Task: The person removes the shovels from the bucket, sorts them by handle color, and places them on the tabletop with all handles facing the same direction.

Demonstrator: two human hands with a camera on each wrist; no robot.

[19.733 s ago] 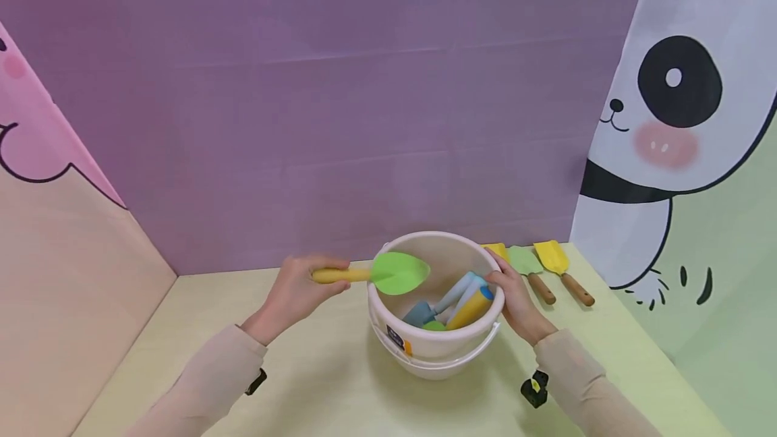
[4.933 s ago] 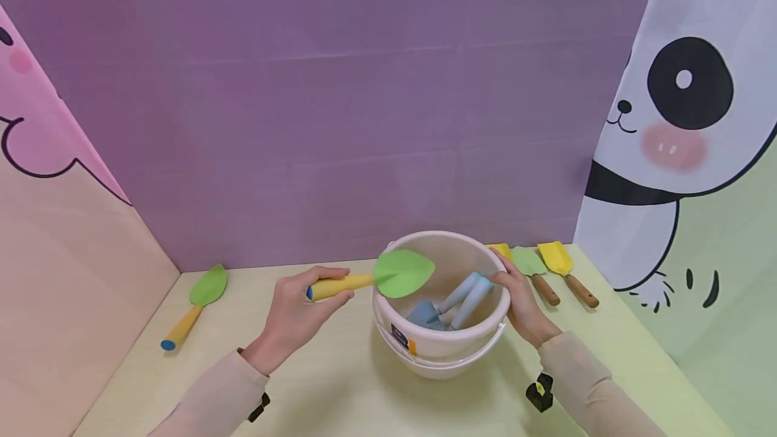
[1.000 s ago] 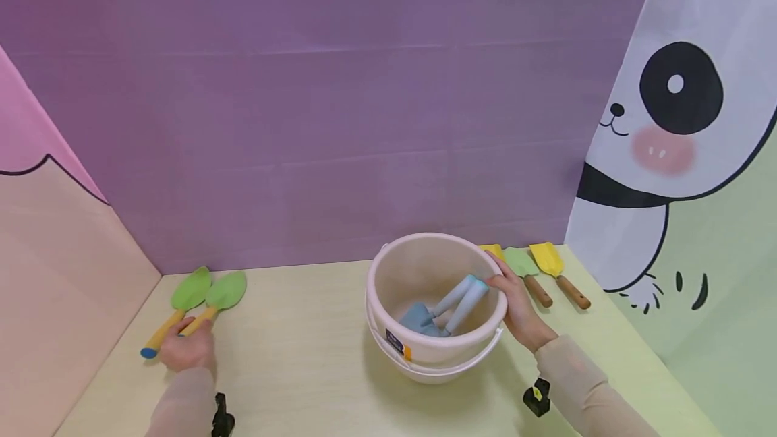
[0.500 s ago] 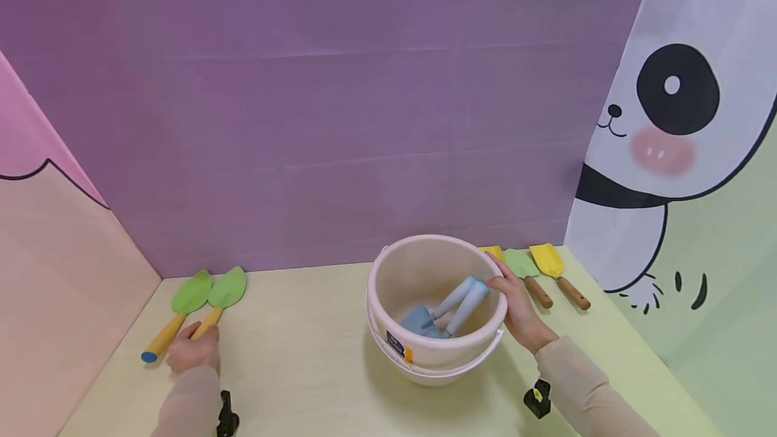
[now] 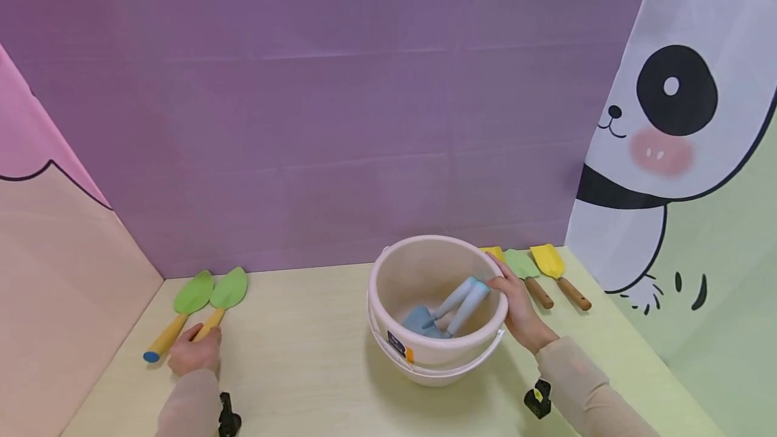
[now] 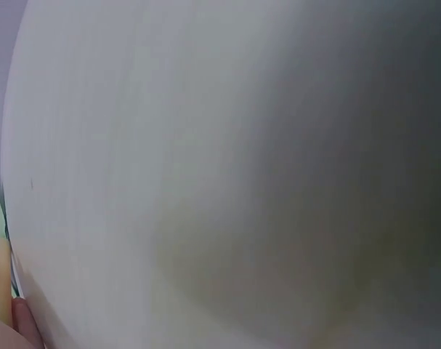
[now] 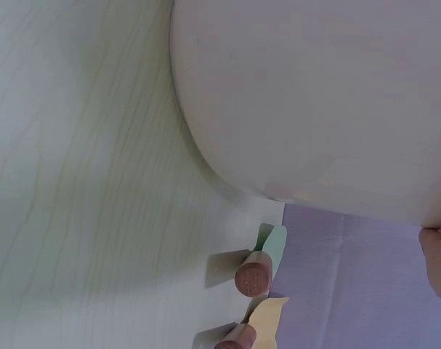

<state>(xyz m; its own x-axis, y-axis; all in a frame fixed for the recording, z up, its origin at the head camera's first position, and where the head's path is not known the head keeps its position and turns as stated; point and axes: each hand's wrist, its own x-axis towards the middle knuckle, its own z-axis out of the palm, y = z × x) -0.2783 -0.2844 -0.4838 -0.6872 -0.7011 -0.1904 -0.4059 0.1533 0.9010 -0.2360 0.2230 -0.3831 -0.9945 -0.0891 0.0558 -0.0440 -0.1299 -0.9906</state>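
Observation:
Two toy trowels with green leaf-shaped blades lie side by side at the table's left back. My left hand (image 5: 195, 353) pinches the yellow handle of the right-hand trowel (image 5: 229, 288); its handle end is hidden in the hand. The other green trowel (image 5: 194, 293) has a yellow handle with a blue end. My right hand (image 5: 519, 309) grips the right rim of a pale pink bucket (image 5: 400, 275). Inside the bucket are blue toy garden tools (image 5: 469, 309) with pale handles; how many is unclear. The right wrist view shows the bucket's outer wall (image 7: 314, 94) close up.
Behind the bucket, at the right back, lie a green shovel (image 5: 521, 263) and a yellow shovel (image 5: 548, 260) with wooden handles, plus another yellow blade (image 5: 493, 252) partly hidden. A purple wall (image 5: 364, 120) closes the back, and printed side walls flank the pale table (image 5: 303, 342).
Earlier, my left hand lifted green trowels from the bucket; both now lie at the left back. In the last second the held trowel barely shifts. My right hand stays on the rim.

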